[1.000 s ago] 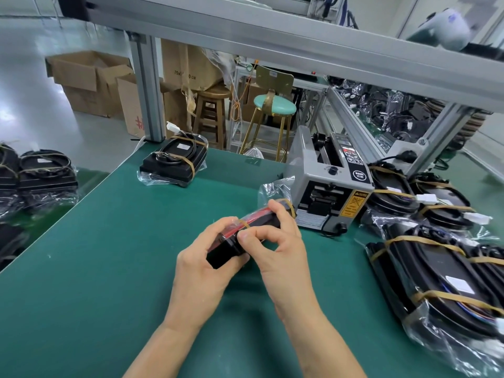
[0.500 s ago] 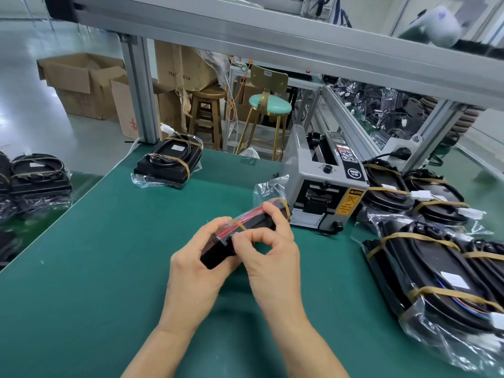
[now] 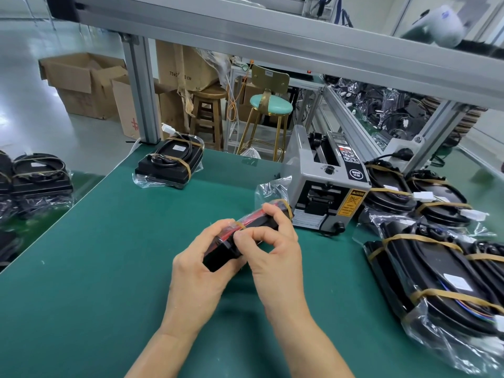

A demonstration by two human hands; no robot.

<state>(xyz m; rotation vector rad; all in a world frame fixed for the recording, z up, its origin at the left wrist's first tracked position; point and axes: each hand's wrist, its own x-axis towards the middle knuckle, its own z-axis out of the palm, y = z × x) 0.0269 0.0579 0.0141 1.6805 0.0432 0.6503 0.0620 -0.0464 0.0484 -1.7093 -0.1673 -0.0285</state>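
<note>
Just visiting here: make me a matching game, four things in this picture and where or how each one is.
Things: 1 black-and-red unit; 2 grey machine; 3 padded stool; 4 cardboard box.
Places: A far left, flaps open; B standing on the green table; C held by the left hand and right hand; D on gold legs, behind the table.
Pairs: 1-C, 2-B, 3-D, 4-A.

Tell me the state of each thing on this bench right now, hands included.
Black and red part, in a clear bag, rubber-banded, held by both hands.
Left hand, grips the part's near end.
Right hand, fingers curled over the part's top.
Tape machine, standing on the mat, untouched.
Far bagged part, flat, banded, untouched.
Right pile of bagged parts, banded, overlapping.
Cardboard box, flaps open.
</note>
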